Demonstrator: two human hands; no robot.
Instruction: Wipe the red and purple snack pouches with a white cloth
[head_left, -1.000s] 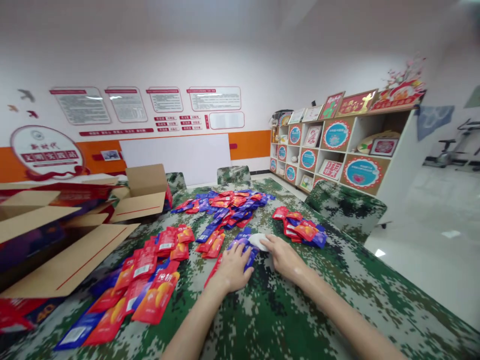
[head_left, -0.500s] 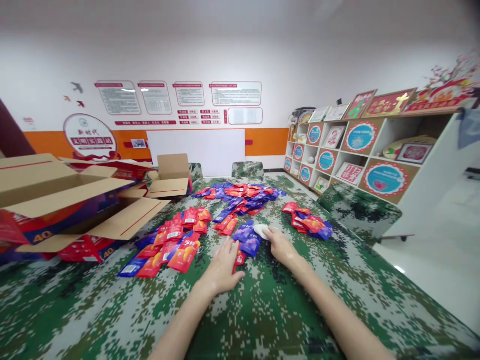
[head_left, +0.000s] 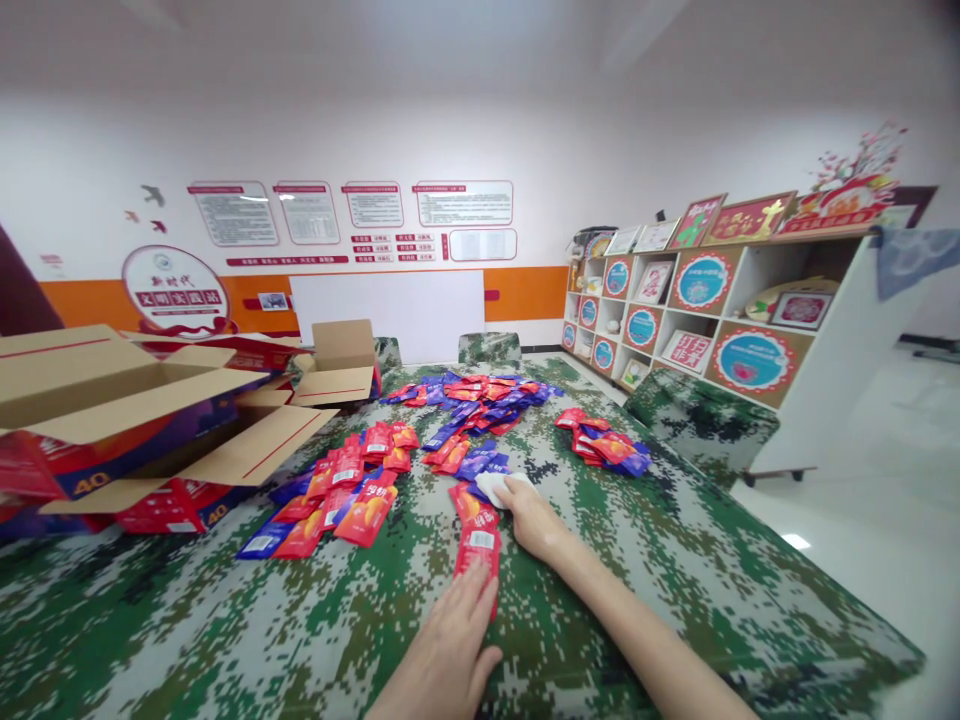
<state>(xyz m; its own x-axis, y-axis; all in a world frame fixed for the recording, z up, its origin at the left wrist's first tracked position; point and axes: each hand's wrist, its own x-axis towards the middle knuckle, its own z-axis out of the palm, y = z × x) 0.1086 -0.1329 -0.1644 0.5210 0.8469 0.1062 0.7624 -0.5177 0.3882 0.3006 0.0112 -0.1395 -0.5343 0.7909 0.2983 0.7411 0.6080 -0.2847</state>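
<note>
My left hand [head_left: 450, 645] lies flat with fingers stretched out, its fingertips on the near end of a red packet [head_left: 478, 550] on the camouflage-covered table [head_left: 225, 620]. My right hand [head_left: 529, 515] is farther out, fingers closed on a small white pouch [head_left: 495, 487] resting on the cloth. A second red packet [head_left: 469, 503] lies just left of that hand, beside some blue packets [head_left: 484, 465].
A heap of red and blue packets [head_left: 341, 490] lies to the left, a bigger heap [head_left: 480, 393] at the far end, a small one [head_left: 604, 445] to the right. Open cardboard boxes [head_left: 142, 420] crowd the left edge. Camouflage chairs [head_left: 701, 420] and a shelf unit [head_left: 720, 310] stand right.
My left hand has drawn back toward me, dragging a red packet along the cloth. My right hand stays on the white pouch. The view has shifted slightly.
</note>
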